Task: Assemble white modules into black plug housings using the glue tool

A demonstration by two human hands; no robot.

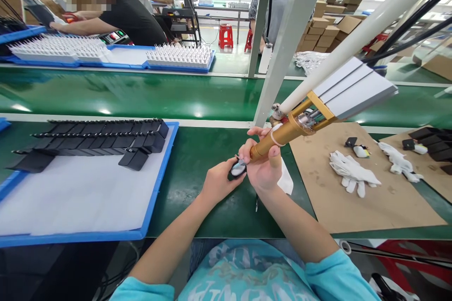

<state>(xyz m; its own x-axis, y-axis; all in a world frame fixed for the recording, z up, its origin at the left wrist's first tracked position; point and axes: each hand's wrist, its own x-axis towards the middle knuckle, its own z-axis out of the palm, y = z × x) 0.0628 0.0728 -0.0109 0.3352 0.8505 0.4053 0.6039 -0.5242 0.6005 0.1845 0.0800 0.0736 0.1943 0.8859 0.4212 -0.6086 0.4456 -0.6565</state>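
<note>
My left hand [219, 181] is closed round a small black and white part [238, 169] held above the green bench. My right hand [263, 162] grips the gold barrel of a hanging power screwdriver [282, 137], whose tip meets the small part. A white hose and black cables run from the tool up to the right. A white cloth [286, 181] lies partly hidden under my right hand.
A blue tray [155, 197] at left holds rows of black parts [102, 138] on white foam. A brown cardboard sheet [353, 207] at right carries white gloves [351, 178]. The green conveyor [141, 94] runs beyond, with another person at the far bench.
</note>
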